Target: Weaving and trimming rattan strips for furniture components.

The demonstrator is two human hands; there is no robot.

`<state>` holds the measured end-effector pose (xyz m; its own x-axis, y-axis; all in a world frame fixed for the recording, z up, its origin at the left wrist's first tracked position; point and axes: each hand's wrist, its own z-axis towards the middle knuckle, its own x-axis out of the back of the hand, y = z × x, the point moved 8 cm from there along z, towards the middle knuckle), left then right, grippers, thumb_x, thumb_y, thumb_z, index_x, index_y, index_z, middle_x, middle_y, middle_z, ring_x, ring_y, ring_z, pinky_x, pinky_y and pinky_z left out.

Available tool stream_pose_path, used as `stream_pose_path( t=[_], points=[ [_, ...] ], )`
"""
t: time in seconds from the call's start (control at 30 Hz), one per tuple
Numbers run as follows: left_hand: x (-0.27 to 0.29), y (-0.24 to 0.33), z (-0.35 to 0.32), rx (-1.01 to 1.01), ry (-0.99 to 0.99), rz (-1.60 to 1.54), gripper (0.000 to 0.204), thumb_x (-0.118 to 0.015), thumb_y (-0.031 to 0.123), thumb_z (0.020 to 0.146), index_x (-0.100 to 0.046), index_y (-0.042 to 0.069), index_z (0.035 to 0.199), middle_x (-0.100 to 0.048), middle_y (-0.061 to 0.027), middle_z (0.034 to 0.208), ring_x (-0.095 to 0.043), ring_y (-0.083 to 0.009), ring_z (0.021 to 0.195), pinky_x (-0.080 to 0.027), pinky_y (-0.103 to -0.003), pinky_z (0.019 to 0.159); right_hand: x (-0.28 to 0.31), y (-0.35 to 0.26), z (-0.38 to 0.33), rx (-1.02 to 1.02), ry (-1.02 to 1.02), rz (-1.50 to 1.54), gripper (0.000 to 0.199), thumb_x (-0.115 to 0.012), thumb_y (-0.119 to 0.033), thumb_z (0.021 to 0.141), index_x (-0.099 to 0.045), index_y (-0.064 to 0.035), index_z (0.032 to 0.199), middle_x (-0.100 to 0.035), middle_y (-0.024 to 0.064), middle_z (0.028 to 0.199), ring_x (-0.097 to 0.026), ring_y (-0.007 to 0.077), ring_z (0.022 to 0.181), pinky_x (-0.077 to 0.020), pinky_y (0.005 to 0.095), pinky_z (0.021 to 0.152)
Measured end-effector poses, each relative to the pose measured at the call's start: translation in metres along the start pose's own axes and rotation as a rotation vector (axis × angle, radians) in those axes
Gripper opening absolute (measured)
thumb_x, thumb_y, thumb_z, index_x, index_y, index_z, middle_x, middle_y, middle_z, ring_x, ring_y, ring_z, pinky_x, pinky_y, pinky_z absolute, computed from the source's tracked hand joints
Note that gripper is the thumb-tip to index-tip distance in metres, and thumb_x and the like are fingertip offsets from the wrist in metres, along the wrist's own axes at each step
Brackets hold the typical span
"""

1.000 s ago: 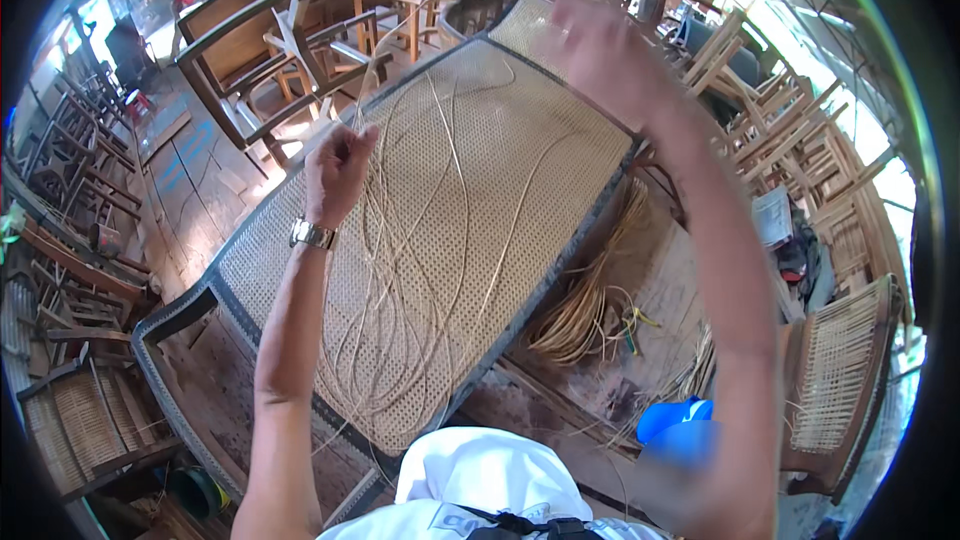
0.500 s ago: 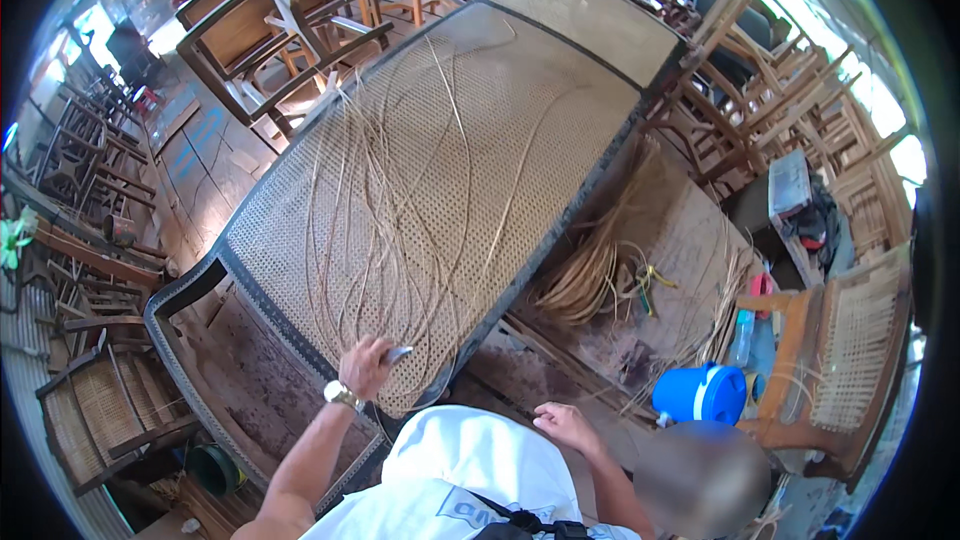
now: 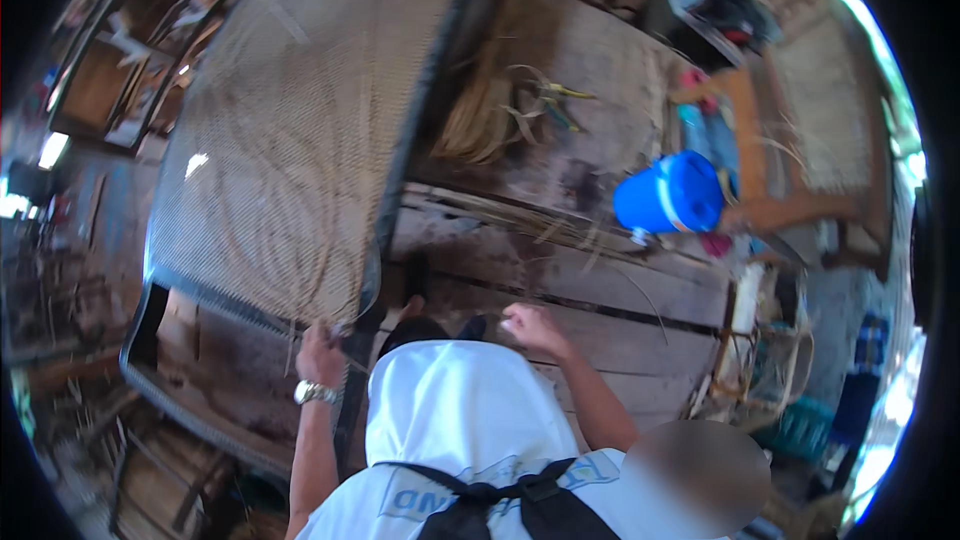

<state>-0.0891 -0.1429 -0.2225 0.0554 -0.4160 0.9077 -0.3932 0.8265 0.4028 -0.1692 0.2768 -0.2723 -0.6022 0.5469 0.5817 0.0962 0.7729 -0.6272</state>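
Observation:
A large woven cane panel in a dark frame stretches out ahead to the left, with long loose cane strands trailing over it. My left hand is closed at the panel's near corner. A small greyish tip shows by its fingers, blurred, matching the small metal blade seen in that hand half a second ago. To the right of the panel, over the plank floor, my right hand is held in the air with its fingers curled together. Whether anything is between them is too blurred to see.
Right of the panel lie a bundle of cane strips and pliers with yellow and green handles. A blue water jug stands farther right, beside a wooden chair with a woven back. More wooden chairs crowd the far left.
My view has swung down and to the right, blurring the picture. My left hand has drawn back to the panel's near corner, and the loose strands lie closer together near it.

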Motion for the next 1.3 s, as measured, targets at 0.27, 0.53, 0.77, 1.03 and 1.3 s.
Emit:
stream_pose_path(
  t=[0.27, 0.53, 0.77, 1.03, 1.3],
  points=[
    [0.040, -0.010, 0.000, -0.121, 0.277, -0.082, 0.034, -0.059, 0.020, 0.095, -0.058, 0.005, 0.126, -0.070, -0.0190, 0.108, -0.069, -0.0333, 0.091, -0.054, -0.040, 0.074, 0.007, 0.021, -0.037, -0.070, 0.032, 0.088, 0.035, -0.064, -0.028, 0.090, -0.064, -0.0034, 0.115, -0.070, 0.0140, 0.095, -0.068, 0.0270, 0.090, -0.0520, 0.0384, 0.080],
    [0.017, 0.125, 0.058, -0.070, 0.017, -0.459, 0.034, -0.066, 0.025, 0.091, -0.063, 0.002, 0.117, -0.072, -0.0124, 0.094, -0.062, -0.0169, 0.064, -0.051, -0.030, 0.063, 0.053, -0.023, 0.030, 0.115, 0.237, 0.235, 0.029, -0.063, -0.020, 0.093, -0.063, -0.0027, 0.116, -0.070, 0.0103, 0.088, -0.067, 0.0155, 0.074, -0.0525, 0.0305, 0.068],
    [-0.036, 0.234, 0.193, -0.225, 0.011, -0.601, 0.050, -0.070, 0.029, 0.088, -0.055, 0.002, 0.126, -0.070, -0.0166, 0.105, -0.068, -0.0304, 0.094, -0.053, -0.036, 0.080, 0.099, -0.077, 0.139, -0.039, 0.249, 0.413, 0.033, -0.062, -0.024, 0.091, -0.061, -0.0037, 0.118, -0.070, 0.0175, 0.095, -0.069, 0.0301, 0.088, -0.0531, 0.0387, 0.078],
    [-0.131, 0.294, 0.321, -0.199, -0.090, -0.498, 0.064, -0.071, 0.040, 0.084, -0.050, 0.000, 0.130, -0.065, -0.0222, 0.116, -0.064, -0.0369, 0.106, -0.051, -0.041, 0.090, 0.141, -0.114, 0.240, 0.006, 0.430, 0.237, 0.037, -0.056, -0.015, 0.091, -0.051, -0.0023, 0.125, -0.067, 0.0254, 0.097, -0.065, 0.0422, 0.095, -0.0521, 0.0468, 0.083],
    [-0.198, 0.312, 0.359, -0.137, -0.505, -0.567, 0.039, -0.070, 0.035, 0.086, -0.070, -0.003, 0.093, -0.071, -0.0134, 0.082, -0.066, -0.0275, 0.069, -0.051, -0.037, 0.063, 0.138, -0.014, 0.314, -0.183, 0.378, 0.217, 0.053, -0.058, -0.017, 0.092, -0.042, -0.0063, 0.141, -0.070, 0.0175, 0.088, -0.070, 0.0274, 0.087, -0.0539, 0.0378, 0.080]
  ],
)
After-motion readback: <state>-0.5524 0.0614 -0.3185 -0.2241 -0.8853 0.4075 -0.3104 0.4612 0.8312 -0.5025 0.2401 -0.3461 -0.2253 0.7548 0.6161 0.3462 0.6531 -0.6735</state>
